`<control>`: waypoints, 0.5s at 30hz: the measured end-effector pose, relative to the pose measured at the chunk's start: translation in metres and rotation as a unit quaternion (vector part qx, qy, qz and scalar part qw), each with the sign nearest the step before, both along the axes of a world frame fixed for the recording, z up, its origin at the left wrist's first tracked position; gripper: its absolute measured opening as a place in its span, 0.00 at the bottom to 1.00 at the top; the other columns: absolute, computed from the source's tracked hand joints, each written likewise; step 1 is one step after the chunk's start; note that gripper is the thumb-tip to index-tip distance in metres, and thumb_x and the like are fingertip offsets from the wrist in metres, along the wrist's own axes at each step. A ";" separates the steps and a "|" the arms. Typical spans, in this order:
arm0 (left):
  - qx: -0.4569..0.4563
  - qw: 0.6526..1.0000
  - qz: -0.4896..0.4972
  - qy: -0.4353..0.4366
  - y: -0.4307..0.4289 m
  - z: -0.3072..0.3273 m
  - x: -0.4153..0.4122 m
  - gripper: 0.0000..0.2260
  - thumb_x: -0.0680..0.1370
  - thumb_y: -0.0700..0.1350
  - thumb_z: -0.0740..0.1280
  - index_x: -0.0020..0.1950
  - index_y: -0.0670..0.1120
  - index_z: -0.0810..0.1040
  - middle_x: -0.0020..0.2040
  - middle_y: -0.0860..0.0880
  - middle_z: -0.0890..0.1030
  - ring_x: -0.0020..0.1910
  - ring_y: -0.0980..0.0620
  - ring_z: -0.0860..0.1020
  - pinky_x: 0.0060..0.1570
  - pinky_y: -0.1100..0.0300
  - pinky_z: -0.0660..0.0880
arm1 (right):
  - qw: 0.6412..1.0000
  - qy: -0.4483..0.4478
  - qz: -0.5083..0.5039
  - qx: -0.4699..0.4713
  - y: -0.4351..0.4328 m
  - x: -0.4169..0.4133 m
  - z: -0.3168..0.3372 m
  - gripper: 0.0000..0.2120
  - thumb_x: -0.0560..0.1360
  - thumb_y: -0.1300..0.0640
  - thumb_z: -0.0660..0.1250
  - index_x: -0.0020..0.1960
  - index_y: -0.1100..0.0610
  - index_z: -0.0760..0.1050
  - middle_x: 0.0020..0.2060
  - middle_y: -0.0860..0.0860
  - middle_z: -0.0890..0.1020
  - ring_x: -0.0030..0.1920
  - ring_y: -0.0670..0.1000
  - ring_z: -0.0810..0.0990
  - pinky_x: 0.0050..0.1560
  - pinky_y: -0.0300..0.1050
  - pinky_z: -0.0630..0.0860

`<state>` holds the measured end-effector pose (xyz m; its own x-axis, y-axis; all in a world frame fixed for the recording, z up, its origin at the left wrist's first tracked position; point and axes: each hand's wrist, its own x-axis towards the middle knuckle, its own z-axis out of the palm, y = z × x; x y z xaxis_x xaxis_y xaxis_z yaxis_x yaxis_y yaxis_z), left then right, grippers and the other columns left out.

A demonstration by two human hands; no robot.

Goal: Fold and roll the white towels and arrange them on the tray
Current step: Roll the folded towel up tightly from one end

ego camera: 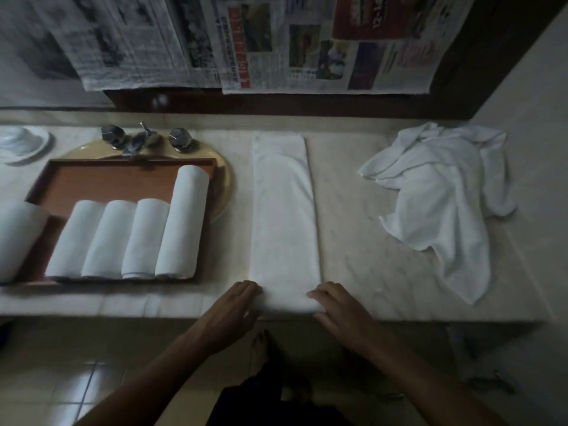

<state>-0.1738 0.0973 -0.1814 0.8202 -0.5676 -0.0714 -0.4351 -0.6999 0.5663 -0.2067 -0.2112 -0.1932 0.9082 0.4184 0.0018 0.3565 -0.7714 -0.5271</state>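
Rolled towels (132,238) line the tray (129,176) at nine o'clock on the counter (362,241). At centre a folded towel (284,210) lies as a long strip, its long axis running from six to twelve o'clock, straight away from the person. The left hand (233,309) and right hand (338,305), set apart, rest fairly flat fingers on its near corners, equally close. The roll likely runs toward twelve. Unfolded towels (439,192) wait at two o'clock.

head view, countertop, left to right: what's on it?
White round dish → brown rectangular tray holding rolled white towels → long folded white towel strip → crumpled white towel pile.
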 end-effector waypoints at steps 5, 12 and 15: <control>-0.020 0.997 0.068 0.023 0.010 -0.004 -0.001 0.18 0.77 0.56 0.71 0.65 0.51 0.80 0.54 0.57 0.74 0.52 0.58 0.74 0.53 0.65 0.72 | 0.998 0.051 -0.031 -0.011 0.001 0.002 0.013 0.16 0.78 0.48 0.67 0.65 0.50 0.78 0.57 0.45 0.77 0.58 0.50 0.73 0.61 0.52 0.74; -0.039 0.984 0.147 0.098 -0.001 0.014 0.008 0.11 0.78 0.46 0.74 0.57 0.58 0.77 0.48 0.55 0.80 0.42 0.59 0.79 0.43 0.67 0.74 | 0.987 0.115 -0.107 0.025 0.007 0.019 0.027 0.06 0.79 0.48 0.67 0.55 0.45 0.75 0.42 0.38 0.75 0.52 0.49 0.73 0.57 0.52 0.73; -0.043 0.978 0.165 0.119 -0.004 0.018 0.013 0.04 0.81 0.50 0.70 0.54 0.58 0.77 0.45 0.53 0.82 0.42 0.58 0.81 0.44 0.60 0.76 | 0.985 0.093 -0.140 0.049 0.010 0.029 0.020 0.05 0.79 0.52 0.67 0.53 0.47 0.79 0.46 0.44 0.77 0.52 0.49 0.73 0.55 0.48 0.73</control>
